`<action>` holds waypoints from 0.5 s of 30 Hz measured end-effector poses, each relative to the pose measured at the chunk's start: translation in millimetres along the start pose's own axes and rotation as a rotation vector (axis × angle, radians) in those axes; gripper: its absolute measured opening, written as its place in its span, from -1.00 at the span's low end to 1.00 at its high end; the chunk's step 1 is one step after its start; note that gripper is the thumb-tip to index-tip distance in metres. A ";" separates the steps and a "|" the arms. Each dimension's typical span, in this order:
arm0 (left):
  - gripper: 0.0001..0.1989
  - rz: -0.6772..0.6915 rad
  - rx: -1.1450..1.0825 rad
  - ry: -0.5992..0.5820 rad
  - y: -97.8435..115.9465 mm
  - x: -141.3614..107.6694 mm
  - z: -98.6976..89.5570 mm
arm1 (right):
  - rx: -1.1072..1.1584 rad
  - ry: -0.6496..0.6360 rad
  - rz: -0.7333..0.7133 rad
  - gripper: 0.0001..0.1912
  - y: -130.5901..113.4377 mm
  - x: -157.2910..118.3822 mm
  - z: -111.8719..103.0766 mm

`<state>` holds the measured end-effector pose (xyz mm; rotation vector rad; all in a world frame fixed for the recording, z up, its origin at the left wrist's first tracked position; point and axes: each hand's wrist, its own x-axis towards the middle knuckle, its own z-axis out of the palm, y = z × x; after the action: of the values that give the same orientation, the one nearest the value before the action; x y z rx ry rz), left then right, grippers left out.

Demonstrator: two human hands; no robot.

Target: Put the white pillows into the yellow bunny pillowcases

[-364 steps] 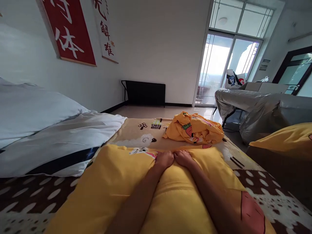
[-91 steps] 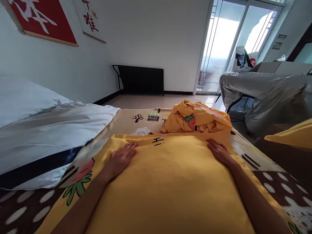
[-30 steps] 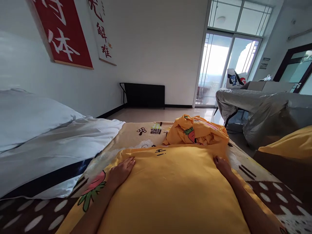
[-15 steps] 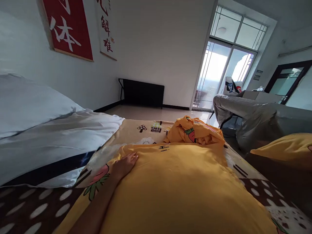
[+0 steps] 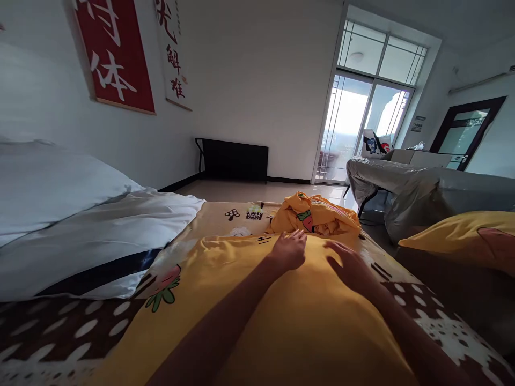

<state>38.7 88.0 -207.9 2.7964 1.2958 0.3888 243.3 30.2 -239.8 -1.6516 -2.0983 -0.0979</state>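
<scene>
A plump yellow pillow (image 5: pixel 322 332), printed with "Hi" and carrot-like figures, lies on the bed in front of me. My left hand (image 5: pixel 290 251) rests palm down near its far edge, fingers stretched forward. To its right, my right hand (image 5: pixel 349 267) is over the pillow's far right part, thumb apart from the fingers. Neither hand is closed round the cloth. Just beyond the fingertips sits a crumpled heap of orange-yellow fabric (image 5: pixel 316 214) with a carrot print.
White pillows (image 5: pixel 64 187) lie along the left side of the patterned bed sheet (image 5: pixel 64 327). At the right is another yellow pillow (image 5: pixel 446 236). Plastic-wrapped furniture (image 5: pixel 410 185) stands beyond it. A black folded panel (image 5: pixel 235 159) leans by the far wall.
My left hand has moved right, from the pillow's upper left to the middle of its far edge. My right hand has come into view. The far fabric heap stays in place.
</scene>
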 end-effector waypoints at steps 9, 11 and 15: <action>-0.58 -0.352 0.035 -0.039 -99.1 -1.6 68.9 | 0.033 -0.235 0.082 -0.55 12.4 80.7 97.6; -0.57 -0.418 0.045 -0.055 -139.6 -26.9 70.2 | 0.034 -0.224 0.149 -0.51 53.0 62.7 104.9; -0.51 -0.575 0.066 -0.039 -205.9 -72.7 64.3 | 0.007 -0.201 0.287 -0.49 123.5 32.3 109.2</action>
<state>-144.7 172.0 -313.4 2.3024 2.0289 0.2595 319.2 129.8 -351.8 -2.0102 -1.9703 0.1739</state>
